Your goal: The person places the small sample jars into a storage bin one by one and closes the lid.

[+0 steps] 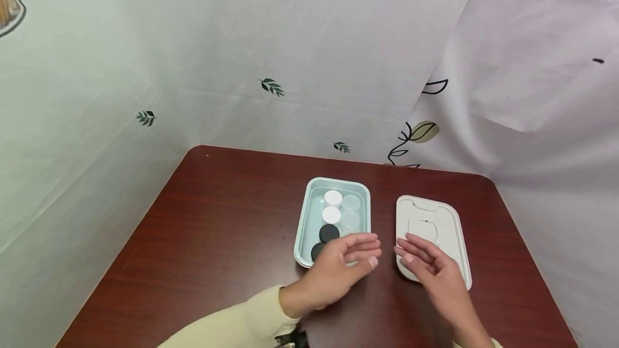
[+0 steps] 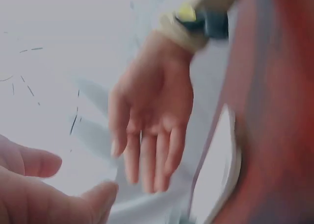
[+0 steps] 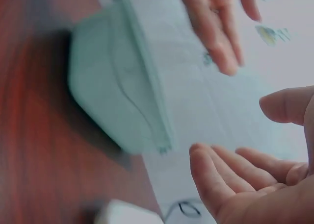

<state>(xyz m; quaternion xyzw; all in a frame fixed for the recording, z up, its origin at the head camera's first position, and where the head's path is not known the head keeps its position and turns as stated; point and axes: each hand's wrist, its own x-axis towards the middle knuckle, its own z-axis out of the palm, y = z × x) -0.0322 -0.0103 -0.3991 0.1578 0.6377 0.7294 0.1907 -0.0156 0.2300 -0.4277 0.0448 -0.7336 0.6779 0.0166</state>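
Note:
Both hands face each other in the air above the front of the table, holding nothing. My left hand overlaps the near right corner of a pale green-blue tub in the head view, its fingers loosely bent. Inside the tub lie white round caps, black round caps and clear round pieces; the hand hides part of them. My right hand hangs over the near left edge of a white lid, fingers relaxed. In the right wrist view its fingers are spread from the thumb.
The dark red-brown table has a pale printed sheet hanging behind and beside it. Tub and lid stand apart with a strip of tabletop between them. A dark strap with a device is on the right wrist.

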